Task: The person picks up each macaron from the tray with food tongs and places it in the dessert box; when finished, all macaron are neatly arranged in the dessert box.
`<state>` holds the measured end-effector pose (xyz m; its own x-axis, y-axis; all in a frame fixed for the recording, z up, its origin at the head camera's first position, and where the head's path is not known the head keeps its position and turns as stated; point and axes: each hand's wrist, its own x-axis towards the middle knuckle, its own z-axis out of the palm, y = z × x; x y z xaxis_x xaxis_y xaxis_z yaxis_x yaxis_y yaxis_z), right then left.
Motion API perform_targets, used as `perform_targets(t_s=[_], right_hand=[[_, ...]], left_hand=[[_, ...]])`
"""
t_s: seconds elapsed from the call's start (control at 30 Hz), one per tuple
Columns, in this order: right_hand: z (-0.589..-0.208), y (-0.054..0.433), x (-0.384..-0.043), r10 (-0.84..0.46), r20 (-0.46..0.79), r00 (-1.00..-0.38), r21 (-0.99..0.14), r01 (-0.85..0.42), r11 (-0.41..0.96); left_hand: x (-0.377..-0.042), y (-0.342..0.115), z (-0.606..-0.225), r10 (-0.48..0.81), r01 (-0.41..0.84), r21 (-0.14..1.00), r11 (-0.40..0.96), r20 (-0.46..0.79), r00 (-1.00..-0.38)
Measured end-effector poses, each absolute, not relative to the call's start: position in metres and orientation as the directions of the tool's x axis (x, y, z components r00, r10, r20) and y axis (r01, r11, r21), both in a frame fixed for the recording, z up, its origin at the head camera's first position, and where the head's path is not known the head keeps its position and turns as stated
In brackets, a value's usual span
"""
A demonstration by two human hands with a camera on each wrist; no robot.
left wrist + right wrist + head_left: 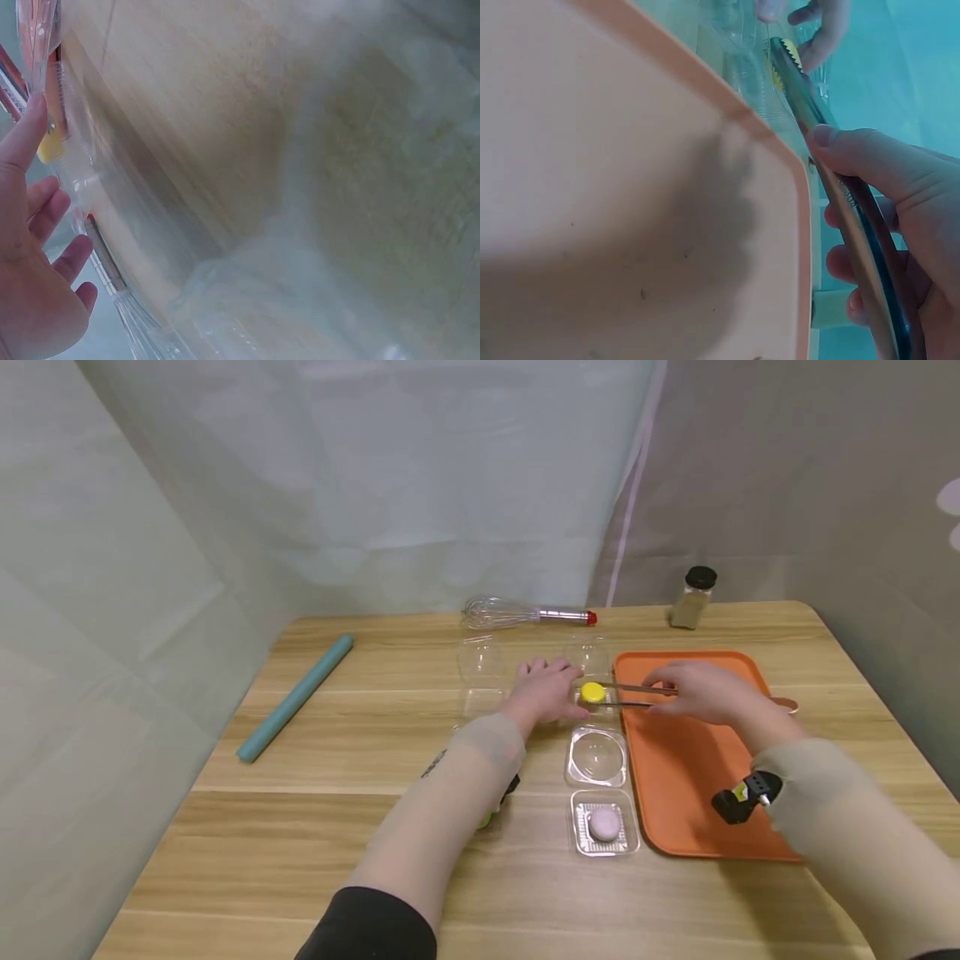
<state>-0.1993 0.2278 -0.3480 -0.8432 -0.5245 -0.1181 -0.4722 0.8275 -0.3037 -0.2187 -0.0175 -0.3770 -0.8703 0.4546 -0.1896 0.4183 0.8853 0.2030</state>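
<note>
My right hand grips metal tongs over the tray. Between the tong tips sits a small round yellow piece, above or inside a clear plastic box; I cannot tell whether it touches the bottom. My left hand reaches in from the left with fingers spread. Its index finger and thumb are beside that box; whether they touch it is unclear. In the left wrist view, the left fingers hold nothing. Nearer me, a round pale-purple piece lies in another clear box with its lid folded back.
An orange tray lies right of the boxes. More clear boxes stand left, partly hidden by my left arm. At the back are a whisk and a black-capped jar. A teal roll lies at the left.
</note>
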Motion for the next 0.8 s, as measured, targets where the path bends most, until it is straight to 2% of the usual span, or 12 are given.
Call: perform_targets(t_s=[0.33,0.8], right_hand=[[-0.346,0.218,-0.204,-0.545,-0.153,-0.825,-0.258,-0.499,0.827],[-0.333,0.209,-0.203,-0.49,-0.234,-0.84,-0.182,-0.457,0.871]], left_hand=[[-0.217,-0.021,-0.377,0.455,0.415,0.22,0.883,-0.182,-0.871],[-0.216,-0.018,-0.375,0.453,0.417,0.2,0.887,-0.196,-0.87]])
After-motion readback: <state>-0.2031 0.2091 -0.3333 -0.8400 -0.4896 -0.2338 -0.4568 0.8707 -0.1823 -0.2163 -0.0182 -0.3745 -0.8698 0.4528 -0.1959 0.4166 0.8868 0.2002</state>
